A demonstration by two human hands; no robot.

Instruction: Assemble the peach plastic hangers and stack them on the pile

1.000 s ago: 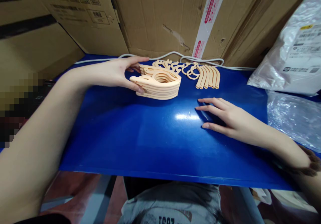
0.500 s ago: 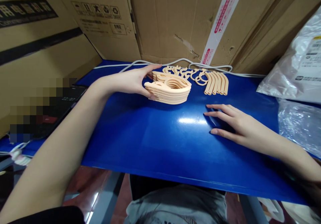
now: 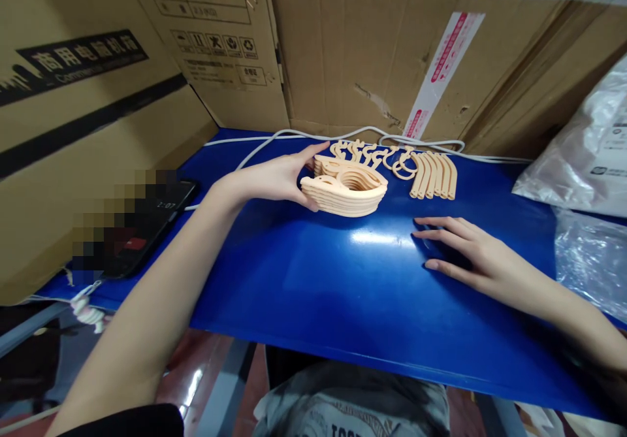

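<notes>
A stack of beige plastic curved pieces, like parts of folding hangers (image 3: 345, 200), sits on the blue table (image 3: 294, 287). My left hand (image 3: 281, 177) is closed around the left end of this stack, thumb at the near side and fingers behind it. To the right, my right hand (image 3: 463, 251) is spread low over the table, fingers apart and holding nothing. Behind the stack lies a group of beige hooks (image 3: 360, 151). A row of slim, slightly bent beige strips (image 3: 434, 176) lies beside the hooks, beyond my right fingertips.
Cardboard boxes (image 3: 343, 58) wall off the back and left. A white cable (image 3: 284, 135) runs along the rear of the table. At left lies a phone (image 3: 157, 221), partly pixelated. Clear plastic bags (image 3: 582, 156) occupy the right side.
The camera view has shifted, so everything appears a little further right and lower. My left hand keeps its hold on the stack, and my right hand stays spread in about the same place.
</notes>
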